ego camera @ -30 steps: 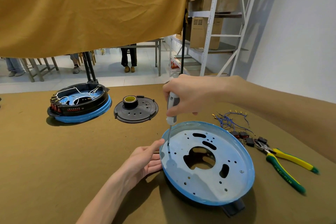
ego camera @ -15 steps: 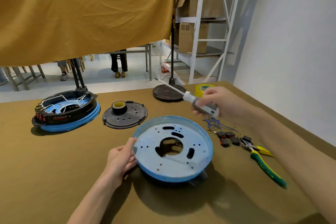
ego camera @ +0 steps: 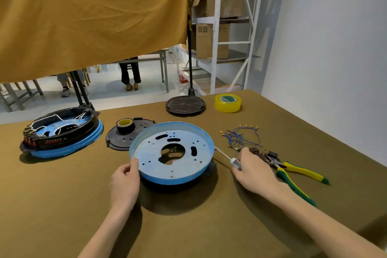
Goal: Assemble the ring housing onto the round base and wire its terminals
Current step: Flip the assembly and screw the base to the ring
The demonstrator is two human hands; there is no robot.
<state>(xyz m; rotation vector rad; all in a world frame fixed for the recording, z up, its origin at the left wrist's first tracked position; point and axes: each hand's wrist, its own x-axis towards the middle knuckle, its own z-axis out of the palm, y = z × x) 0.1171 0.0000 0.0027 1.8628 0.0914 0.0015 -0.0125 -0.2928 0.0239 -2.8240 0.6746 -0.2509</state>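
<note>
Since the earlier frame, my right hand has lowered the white-handled screwdriver to the table, right of the round blue metal base; fingers grip it. Left hand pinches the base's near-left rim. Risk: screwdriver rolling into the blue wires.

Round base centre; pliers right; finished assembly far left.

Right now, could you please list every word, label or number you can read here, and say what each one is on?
None can be read.
Finished unit's black ring housing: red print, too blurred.
Pliers: marking on green handle, too small.
Yellow tape roll: green inner label, illegible.
Cardboard boxes: printed panels, too blurred.
</note>
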